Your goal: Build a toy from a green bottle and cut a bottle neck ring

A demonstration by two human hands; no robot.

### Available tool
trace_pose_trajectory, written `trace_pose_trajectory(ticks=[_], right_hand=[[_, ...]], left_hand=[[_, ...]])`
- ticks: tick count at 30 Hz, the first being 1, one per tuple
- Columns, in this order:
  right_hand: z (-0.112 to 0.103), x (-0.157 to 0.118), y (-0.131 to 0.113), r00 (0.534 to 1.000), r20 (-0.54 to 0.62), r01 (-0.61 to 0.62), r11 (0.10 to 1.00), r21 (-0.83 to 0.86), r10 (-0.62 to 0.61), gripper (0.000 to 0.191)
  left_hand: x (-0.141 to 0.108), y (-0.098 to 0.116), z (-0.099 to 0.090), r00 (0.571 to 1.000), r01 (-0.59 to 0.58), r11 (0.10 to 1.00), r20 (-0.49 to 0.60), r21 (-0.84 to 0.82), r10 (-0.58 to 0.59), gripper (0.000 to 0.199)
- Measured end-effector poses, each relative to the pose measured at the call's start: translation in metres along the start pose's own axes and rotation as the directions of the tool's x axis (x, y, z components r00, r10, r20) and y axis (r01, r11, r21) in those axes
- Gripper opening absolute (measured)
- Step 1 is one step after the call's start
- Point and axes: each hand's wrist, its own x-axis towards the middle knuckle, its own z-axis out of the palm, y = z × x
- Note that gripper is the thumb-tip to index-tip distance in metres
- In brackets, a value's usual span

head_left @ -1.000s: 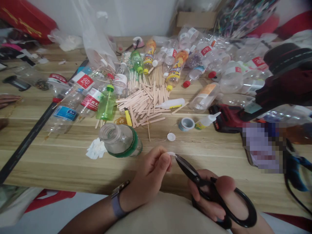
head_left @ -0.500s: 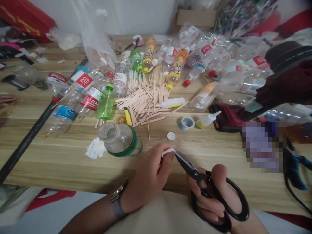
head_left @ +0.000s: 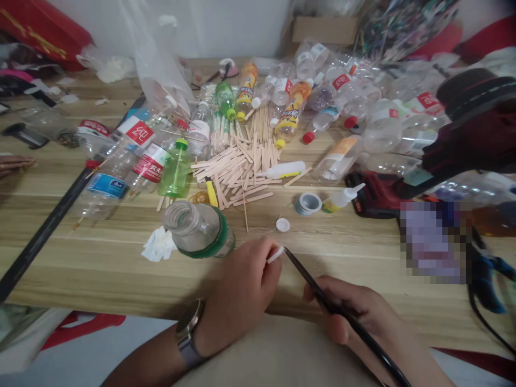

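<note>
My left hand (head_left: pixel 245 293), with a watch on the wrist, pinches a small white curved piece (head_left: pixel 276 254) at the near edge of the wooden table. Black scissors (head_left: pixel 346 312) are in my right hand (head_left: pixel 355 312), turned edge-on, their tip beside the white piece. Whether the tip touches it I cannot tell. Left of my left hand lies a wide-mouthed clear bottle with a green band (head_left: pixel 201 231). A white cap (head_left: pixel 282 224) rests just beyond my fingertips, and a small round tub (head_left: pixel 308 204) stands farther back.
Loose wooden sticks (head_left: pixel 229 166) cover the table's middle. Plastic bottles (head_left: pixel 290 115) crowd the back and both sides. A red and black power tool (head_left: pixel 374 193) lies at right. Another person's hand (head_left: pixel 14 164) shows at the left edge.
My right hand has rotated, turning the scissors from flat, with both handle loops showing, to edge-on. The white piece has tilted slightly in my left hand.
</note>
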Motion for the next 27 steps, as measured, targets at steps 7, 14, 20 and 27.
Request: trace_pose_trajectory(ticks=[7, 14, 20, 27], right_hand=[[-0.009, 0.004, 0.008, 0.964, -0.109, 0.173, 0.883, -0.437, -0.242, 0.04], [-0.011, 0.0, 0.017, 0.846, -0.136, 0.146, 0.47, -0.87, -0.515, 0.037], [-0.011, 0.002, 0.02, 0.838, -0.056, 0.217, 0.427, -0.878, -0.543, 0.036], [-0.01, 0.005, 0.019, 0.79, -0.019, 0.197, 0.282, -0.939, -0.613, 0.035]], left_hand=[[0.004, -0.001, -0.002, 0.941, 0.315, 0.841, 0.259, -0.441, -0.217, 0.038], [0.003, 0.0, 0.001, 0.906, 0.41, 0.763, 0.318, -0.5, -0.279, 0.033], [0.001, 0.002, 0.001, 0.917, 0.383, 0.808, 0.29, -0.447, -0.274, 0.035], [0.002, 0.004, 0.0, 0.933, 0.33, 0.857, 0.271, -0.395, -0.235, 0.038]])
